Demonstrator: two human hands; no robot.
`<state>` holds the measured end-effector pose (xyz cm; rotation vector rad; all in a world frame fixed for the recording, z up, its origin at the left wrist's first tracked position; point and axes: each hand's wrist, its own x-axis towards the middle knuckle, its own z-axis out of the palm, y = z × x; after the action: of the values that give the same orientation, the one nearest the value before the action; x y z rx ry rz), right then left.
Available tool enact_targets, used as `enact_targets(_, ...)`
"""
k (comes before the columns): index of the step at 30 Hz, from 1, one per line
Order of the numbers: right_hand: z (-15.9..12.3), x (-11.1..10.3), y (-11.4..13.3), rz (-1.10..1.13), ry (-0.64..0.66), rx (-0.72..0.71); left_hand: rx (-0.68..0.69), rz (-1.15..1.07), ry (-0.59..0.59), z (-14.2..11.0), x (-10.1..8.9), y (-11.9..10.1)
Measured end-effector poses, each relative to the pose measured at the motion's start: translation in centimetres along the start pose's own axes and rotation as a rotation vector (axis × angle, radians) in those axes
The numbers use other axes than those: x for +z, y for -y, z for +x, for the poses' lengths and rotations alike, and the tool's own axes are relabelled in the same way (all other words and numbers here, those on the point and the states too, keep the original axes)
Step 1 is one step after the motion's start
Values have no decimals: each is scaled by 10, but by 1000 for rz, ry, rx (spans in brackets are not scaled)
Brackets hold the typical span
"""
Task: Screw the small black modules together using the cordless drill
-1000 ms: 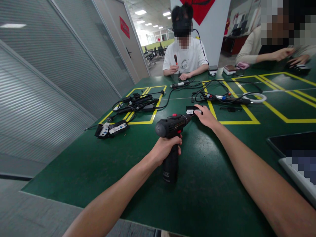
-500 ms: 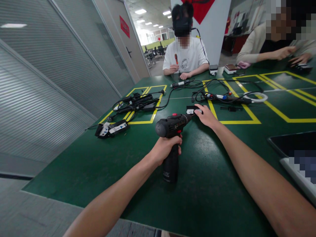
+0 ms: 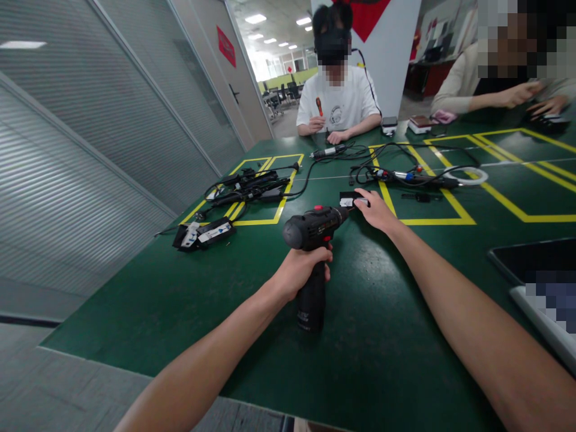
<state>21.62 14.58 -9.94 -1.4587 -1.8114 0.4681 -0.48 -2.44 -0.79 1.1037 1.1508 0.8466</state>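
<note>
- Drill (image 3: 310, 231): my left hand (image 3: 300, 271) grips its handle, nose against the black part (image 3: 352, 198).
- My right hand (image 3: 377, 211) presses that part, fingers closed on it.

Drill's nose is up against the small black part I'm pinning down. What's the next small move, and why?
Probably press the trigger gently. The left hand grips the black drill, its tip meets the small black part, and the right hand pins that part to the green table.

The right hand (image 3: 375, 211) hides part of the black part (image 3: 350, 198).
</note>
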Motion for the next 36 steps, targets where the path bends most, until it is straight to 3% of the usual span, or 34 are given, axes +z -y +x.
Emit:
enact_targets(27, 0, 1, -1, 23, -16, -4, 70, 128, 76, -13, 4, -3)
enact_targets(32, 2, 1, -5, 150, -18, 25, 150, 381, 38, -23, -3, -5)
enact_targets(36, 12, 1, -19, 336, -50, 67, 434, 746, 15, -29, -12, -10)
